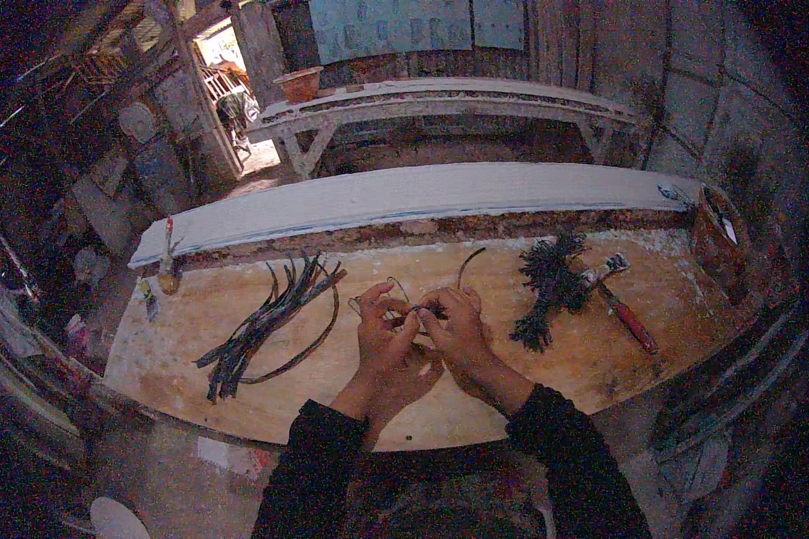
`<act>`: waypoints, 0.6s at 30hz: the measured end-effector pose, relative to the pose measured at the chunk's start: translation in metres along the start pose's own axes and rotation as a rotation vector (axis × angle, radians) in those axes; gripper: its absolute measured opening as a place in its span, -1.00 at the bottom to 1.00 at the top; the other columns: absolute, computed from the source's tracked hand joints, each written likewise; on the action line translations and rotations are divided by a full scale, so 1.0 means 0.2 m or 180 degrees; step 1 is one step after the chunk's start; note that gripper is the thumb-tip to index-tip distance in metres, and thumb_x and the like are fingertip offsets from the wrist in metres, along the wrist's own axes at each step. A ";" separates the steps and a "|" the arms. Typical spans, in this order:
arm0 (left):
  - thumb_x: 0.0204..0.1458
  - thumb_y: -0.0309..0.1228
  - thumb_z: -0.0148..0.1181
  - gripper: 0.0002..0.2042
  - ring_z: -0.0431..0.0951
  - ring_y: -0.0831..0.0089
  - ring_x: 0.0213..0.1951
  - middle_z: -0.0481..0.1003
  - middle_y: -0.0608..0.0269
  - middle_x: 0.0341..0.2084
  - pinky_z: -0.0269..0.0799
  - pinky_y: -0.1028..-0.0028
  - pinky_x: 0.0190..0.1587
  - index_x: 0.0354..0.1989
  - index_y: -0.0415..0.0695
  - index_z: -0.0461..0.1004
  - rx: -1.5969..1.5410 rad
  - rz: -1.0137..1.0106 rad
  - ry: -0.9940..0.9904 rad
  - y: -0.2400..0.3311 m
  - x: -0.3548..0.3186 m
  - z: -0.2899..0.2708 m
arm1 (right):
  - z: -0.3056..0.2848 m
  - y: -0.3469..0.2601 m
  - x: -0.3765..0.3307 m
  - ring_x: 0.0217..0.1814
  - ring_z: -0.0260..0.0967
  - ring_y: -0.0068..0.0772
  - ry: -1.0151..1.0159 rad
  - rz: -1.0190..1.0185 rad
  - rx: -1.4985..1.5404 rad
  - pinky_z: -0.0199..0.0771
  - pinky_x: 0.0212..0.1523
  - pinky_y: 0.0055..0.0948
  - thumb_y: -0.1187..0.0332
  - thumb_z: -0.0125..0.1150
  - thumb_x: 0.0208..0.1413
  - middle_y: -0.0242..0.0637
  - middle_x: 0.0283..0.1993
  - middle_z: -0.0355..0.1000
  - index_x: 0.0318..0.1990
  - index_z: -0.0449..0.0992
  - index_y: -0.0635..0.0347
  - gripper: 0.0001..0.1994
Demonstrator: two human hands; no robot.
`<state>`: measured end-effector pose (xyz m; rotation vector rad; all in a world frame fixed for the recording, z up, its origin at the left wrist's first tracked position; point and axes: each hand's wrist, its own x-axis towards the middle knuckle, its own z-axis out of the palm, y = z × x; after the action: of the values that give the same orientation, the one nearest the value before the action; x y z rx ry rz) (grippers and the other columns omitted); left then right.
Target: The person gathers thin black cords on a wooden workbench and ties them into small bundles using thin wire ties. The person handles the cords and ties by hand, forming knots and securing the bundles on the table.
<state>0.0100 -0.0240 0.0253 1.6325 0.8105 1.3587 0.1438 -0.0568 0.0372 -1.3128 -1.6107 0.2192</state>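
Observation:
My left hand (pixel 384 334) and my right hand (pixel 457 330) meet over the middle of a wooden board (pixel 198 332), fingertips together. Between them they pinch a small dark piece (pixel 420 312) joined to a thin wire loop (pixel 394 287) and a thin curved strand (pixel 467 262) that rises toward the back. To the left lies a loose pile of long dark strips (pixel 270 323). To the right lies a bundle of dark bristly pieces (pixel 548 287).
A knife with a red handle (pixel 627 316) lies at the right next to the bristly bundle. A long white plank (pixel 404 198) runs along the board's far edge. A brush (pixel 166 265) stands at the left end; a white bench (pixel 440 99) behind.

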 end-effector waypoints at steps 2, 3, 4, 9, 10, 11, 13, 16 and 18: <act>-0.07 -0.59 0.16 -0.46 0.50 0.44 -0.30 0.42 0.18 -0.32 0.50 0.47 -0.24 0.07 -0.03 0.05 0.0131 0.0006 0.0050 -0.01 0.00 0.00 | 0.01 -0.02 -0.01 -0.14 0.28 -0.22 -0.0001 0.0099 -0.0056 0.13 0.07 -0.21 0.41 0.12 0.00 -0.22 -0.28 0.35 -0.27 0.39 0.18 -0.86; -0.07 -0.59 0.16 -0.46 0.49 0.44 -0.30 0.41 0.18 -0.32 0.50 0.47 -0.25 0.06 -0.02 0.05 0.0091 0.0015 0.0091 -0.01 0.01 0.00 | 0.01 -0.03 -0.01 -0.14 0.27 -0.24 -0.0075 0.0144 -0.0015 0.17 0.04 -0.26 0.41 0.10 0.02 -0.22 -0.26 0.33 -0.25 0.37 0.19 -0.86; -0.07 -0.60 0.15 -0.47 0.49 0.44 -0.30 0.41 0.19 -0.32 0.50 0.47 -0.26 0.05 -0.02 0.06 0.0051 0.0025 0.0132 -0.01 0.01 0.00 | 0.00 -0.04 -0.01 -0.14 0.26 -0.26 -0.0149 0.0188 0.0026 0.21 0.00 -0.30 0.42 0.08 0.04 -0.22 -0.24 0.31 -0.23 0.35 0.19 -0.86; -0.06 -0.61 0.13 -0.50 0.47 0.47 -0.31 0.39 0.22 -0.31 0.48 0.50 -0.32 0.02 -0.01 0.06 -0.0925 -0.0886 0.0235 0.13 0.00 0.03 | 0.03 0.01 0.00 -0.13 0.25 -0.42 -0.0585 0.0870 0.1283 0.31 -0.09 -0.39 0.42 0.00 0.13 -0.33 -0.23 0.27 -0.21 0.31 0.18 -0.89; -0.05 -0.61 0.13 -0.51 0.46 0.47 -0.31 0.39 0.23 -0.31 0.48 0.51 -0.33 0.01 0.00 0.07 -0.1171 -0.1118 0.0150 0.31 -0.01 0.04 | 0.01 0.01 0.00 -0.12 0.24 -0.45 -0.0670 0.1166 0.1663 0.33 -0.10 -0.39 0.41 0.00 0.14 -0.35 -0.23 0.26 -0.22 0.31 0.17 -0.91; -0.05 -0.61 0.12 -0.52 0.45 0.48 -0.32 0.39 0.24 -0.31 0.48 0.52 -0.34 0.01 0.00 0.07 -0.1407 -0.1337 0.0079 0.41 -0.01 0.05 | 0.00 0.00 0.01 -0.11 0.24 -0.49 -0.0762 0.1443 0.2055 0.34 -0.11 -0.40 0.41 0.00 0.15 -0.37 -0.23 0.26 -0.23 0.31 0.16 -0.92; -0.04 -0.61 0.13 -0.59 0.44 0.51 -0.33 0.40 0.27 -0.33 0.46 0.53 -0.37 -0.04 -0.03 0.14 -0.1642 -0.1509 0.0130 0.37 0.01 0.02 | -0.04 -0.07 0.02 -0.17 0.29 -0.50 -0.0869 0.1827 0.2849 0.41 -0.18 -0.40 0.40 0.02 0.15 -0.39 -0.26 0.29 -0.23 0.31 0.16 -0.91; -0.04 -0.60 0.14 -0.73 0.44 0.54 -0.36 0.41 0.29 -0.38 0.44 0.55 -0.41 -0.17 -0.10 0.27 -0.1341 -0.0965 -0.0019 0.08 0.06 -0.03 | -0.05 -0.05 0.03 -0.29 0.36 -0.53 -0.1100 0.2026 0.3619 0.47 -0.30 -0.46 0.39 0.05 0.13 -0.41 -0.35 0.35 -0.23 0.34 0.16 -0.89; -0.05 -0.60 0.15 -0.81 0.44 0.55 -0.38 0.42 0.30 -0.41 0.43 0.55 -0.43 -0.27 -0.13 0.34 -0.1373 -0.0902 -0.0089 0.00 0.06 -0.04 | -0.04 -0.03 0.04 -0.37 0.40 -0.53 -0.1167 0.2092 0.3919 0.50 -0.36 -0.50 0.39 0.07 0.12 -0.41 -0.39 0.38 -0.22 0.36 0.18 -0.88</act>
<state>0.0050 -0.0117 0.0304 1.1523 0.6480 1.2048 0.1481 -0.0561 0.0495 -0.7362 -0.8786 1.6280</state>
